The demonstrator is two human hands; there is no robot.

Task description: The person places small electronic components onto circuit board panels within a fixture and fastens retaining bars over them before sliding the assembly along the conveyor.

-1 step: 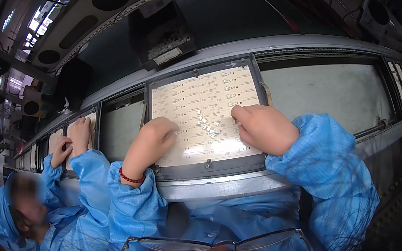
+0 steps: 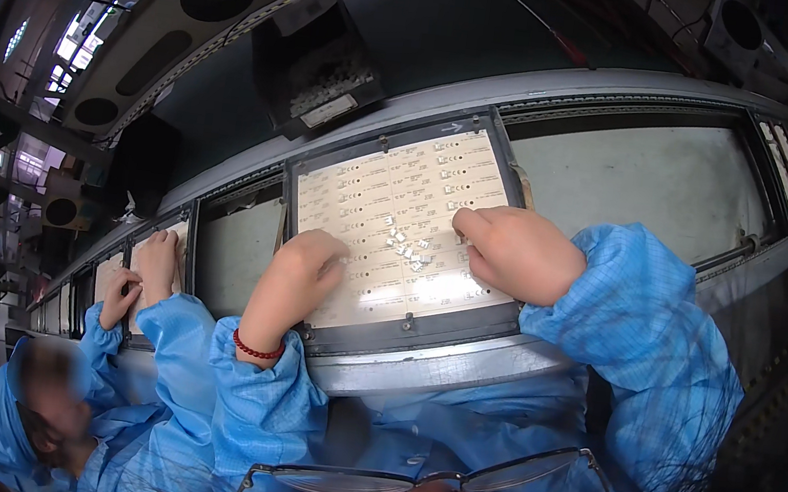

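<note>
Left hand [image 2: 297, 273], red bead bracelet [image 2: 255, 351] at wrist, is laid on the cream rectangular printed panel [image 2: 388, 211], fingers curled, nothing seen gripped. Right hand [image 2: 516, 253] is closed loosely beside small pale loose parts [image 2: 409, 246]; grip cannot be told. Panel is seated in a dark frame [image 2: 423, 328], long axis running away, tilted right.

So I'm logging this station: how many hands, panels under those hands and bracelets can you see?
Hands on panels: 4 (left hand, right hand, co-worker's hands)
Tan panels under hands: 2 ()
Red bracelets: 1
Total: 7
</note>
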